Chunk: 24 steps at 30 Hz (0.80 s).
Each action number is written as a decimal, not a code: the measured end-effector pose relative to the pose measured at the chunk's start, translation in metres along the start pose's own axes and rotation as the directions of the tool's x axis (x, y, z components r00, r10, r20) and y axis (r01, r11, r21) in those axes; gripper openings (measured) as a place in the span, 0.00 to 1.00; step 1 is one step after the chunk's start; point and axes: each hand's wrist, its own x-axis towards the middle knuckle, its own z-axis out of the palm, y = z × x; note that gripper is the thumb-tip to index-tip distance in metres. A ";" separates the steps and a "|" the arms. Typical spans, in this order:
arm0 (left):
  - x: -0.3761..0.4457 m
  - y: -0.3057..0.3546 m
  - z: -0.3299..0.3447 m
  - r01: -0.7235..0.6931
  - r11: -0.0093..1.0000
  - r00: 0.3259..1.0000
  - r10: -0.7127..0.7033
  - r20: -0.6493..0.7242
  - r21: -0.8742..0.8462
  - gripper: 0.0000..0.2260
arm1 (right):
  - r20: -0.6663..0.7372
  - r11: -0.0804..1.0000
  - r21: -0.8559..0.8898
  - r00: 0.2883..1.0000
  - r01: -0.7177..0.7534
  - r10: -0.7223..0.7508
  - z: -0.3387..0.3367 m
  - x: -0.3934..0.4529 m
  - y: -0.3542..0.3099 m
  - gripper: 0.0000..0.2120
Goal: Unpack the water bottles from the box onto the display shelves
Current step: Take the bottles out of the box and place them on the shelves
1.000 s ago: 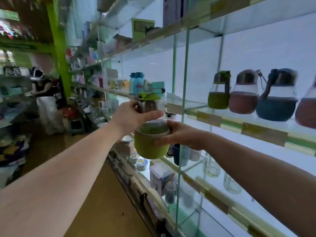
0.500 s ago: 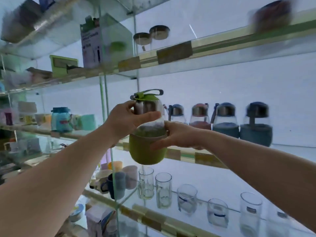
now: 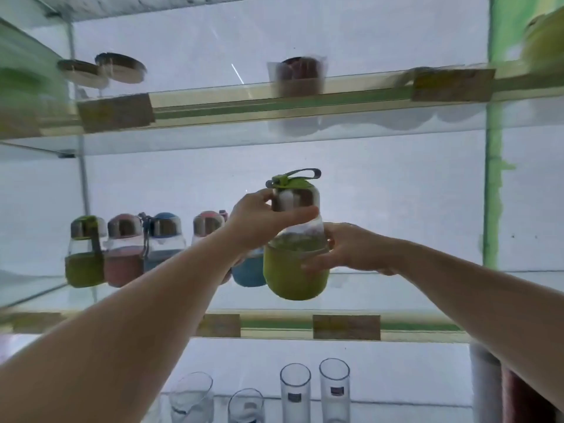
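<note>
A: What differs from half a second ago?

B: The view has swung right along the shelving. The row of bottles (image 3: pixel 146 248) that stood behind and right of the hands now sits to the left, and the green bottle (image 3: pixel 294 239) is held before a bare stretch of the middle glass shelf (image 3: pixel 427 279). The grip looks the same.

A: How are the hands set?

B: The left hand (image 3: pixel 262 222) wraps its fingers and thumb round the metal neck just under the lid. The right hand (image 3: pixel 345 248) curls round the far side of the body, fingertips on the green sleeve.

A: And which way does the bottle point?

B: Long axis close to upright, the top leaning slightly left, lid up. The grey carry loop (image 3: pixel 302 175) lies over the lid and reaches right. The bottle is in the air, its base above the shelf's front edge and apart from the glass.

A: Room to move?

B: To its left a blue bottle (image 3: pixel 248 274) stands just beside it; to the right the shelf runs open to the green upright (image 3: pixel 493 178). The upper shelf (image 3: pixel 274 106) is well above the lid. Below, 4 drinking glasses (image 3: pixel 296 392) stand on a lower shelf.
</note>
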 end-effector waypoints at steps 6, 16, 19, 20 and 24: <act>0.029 0.000 0.058 0.013 1.000 0.988 -0.008 0.151 -0.028 0.21 | -0.063 0.991 -0.043 0.990 -0.130 0.127 -0.035 -0.005 0.057 0.29; 0.067 -0.008 0.102 0.101 0.993 0.971 -0.084 0.223 -0.065 0.09 | -0.008 0.979 0.025 0.979 -0.203 0.204 -0.062 0.011 0.101 0.21; 0.075 -0.012 0.110 0.105 0.993 0.965 -0.089 0.246 -0.054 0.11 | -0.006 0.975 0.052 0.976 -0.217 0.218 -0.062 0.017 0.110 0.22; 0.078 -0.013 0.111 0.106 0.993 0.966 -0.092 0.243 -0.044 0.13 | -0.004 0.974 0.057 0.976 -0.218 0.219 -0.061 0.018 0.112 0.22; 0.089 -0.018 0.114 0.105 0.994 0.975 -0.107 0.196 0.022 0.14 | 0.008 0.973 0.083 0.976 -0.216 0.216 -0.057 0.028 0.120 0.19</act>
